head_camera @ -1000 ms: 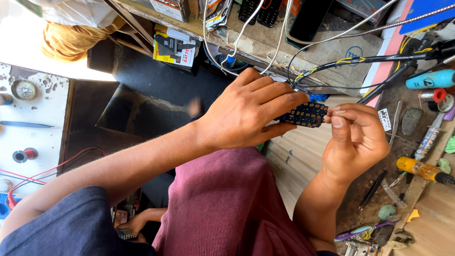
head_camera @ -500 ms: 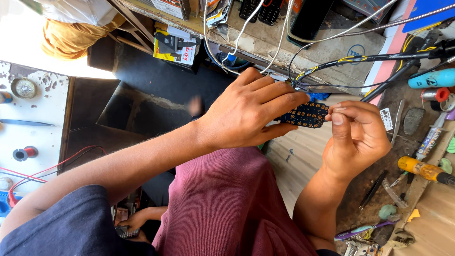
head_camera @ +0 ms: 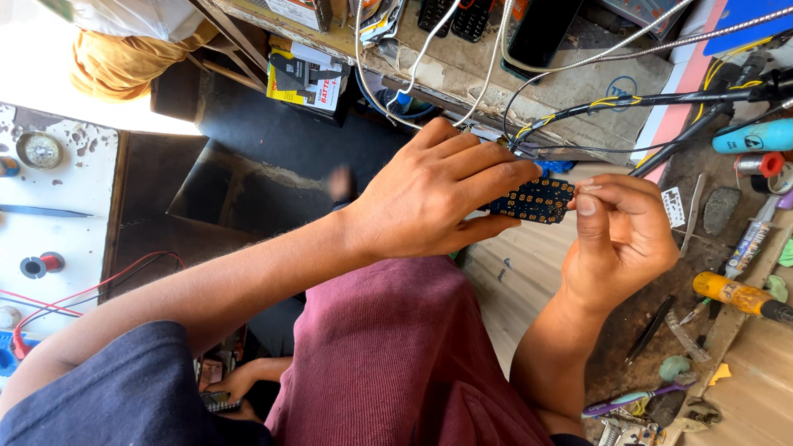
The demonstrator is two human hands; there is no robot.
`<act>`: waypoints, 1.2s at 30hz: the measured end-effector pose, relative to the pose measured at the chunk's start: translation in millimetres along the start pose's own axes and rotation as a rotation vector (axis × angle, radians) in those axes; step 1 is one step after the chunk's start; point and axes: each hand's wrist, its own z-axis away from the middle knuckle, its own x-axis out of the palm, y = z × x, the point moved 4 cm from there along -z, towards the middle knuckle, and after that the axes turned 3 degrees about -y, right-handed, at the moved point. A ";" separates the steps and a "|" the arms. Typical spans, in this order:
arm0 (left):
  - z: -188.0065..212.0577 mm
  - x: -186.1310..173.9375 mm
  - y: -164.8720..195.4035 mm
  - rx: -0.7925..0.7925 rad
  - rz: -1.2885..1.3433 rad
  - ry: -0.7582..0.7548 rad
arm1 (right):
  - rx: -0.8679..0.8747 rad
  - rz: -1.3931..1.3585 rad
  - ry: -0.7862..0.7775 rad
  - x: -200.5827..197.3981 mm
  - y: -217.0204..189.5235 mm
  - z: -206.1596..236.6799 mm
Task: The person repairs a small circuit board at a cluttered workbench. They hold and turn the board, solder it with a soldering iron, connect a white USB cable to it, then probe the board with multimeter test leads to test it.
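Observation:
A small dark circuit board (head_camera: pixel 533 201) with rows of gold contact dots sits between both hands above my lap. My left hand (head_camera: pixel 429 194) grips its left end, fingers over the top and thumb below. My right hand (head_camera: pixel 619 235) pinches the board's right edge between thumb and forefinger. Black and yellow-striped cables (head_camera: pixel 611 103) run from the upper right down toward the board. Where they end is hidden behind my left fingers.
A worn workbench at the right carries a yellow-handled screwdriver (head_camera: pixel 739 296), a teal tube (head_camera: pixel 756 136), tweezers (head_camera: pixel 648 330) and a toothbrush (head_camera: pixel 632 402). A cluttered shelf (head_camera: pixel 462 49) with phones and a yellow box (head_camera: pixel 301 78) lies ahead. A white table (head_camera: pixel 49 215) with spools stands left.
Nothing much has shifted. Both hands stay on the circuit board, and my right fingers have adjusted their pinch at its right edge only slightly.

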 end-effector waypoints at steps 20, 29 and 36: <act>1.3 1.2 -1.6 -0.003 0.016 0.010 | -0.029 -0.017 0.054 -10.6 0.2 -2.7; -0.7 9.5 -7.8 0.006 0.040 -0.023 | 0.098 -0.020 0.213 -45.7 25.8 25.3; -10.4 25.5 -3.4 0.055 0.099 -0.099 | 0.160 0.010 0.354 -66.5 35.8 65.8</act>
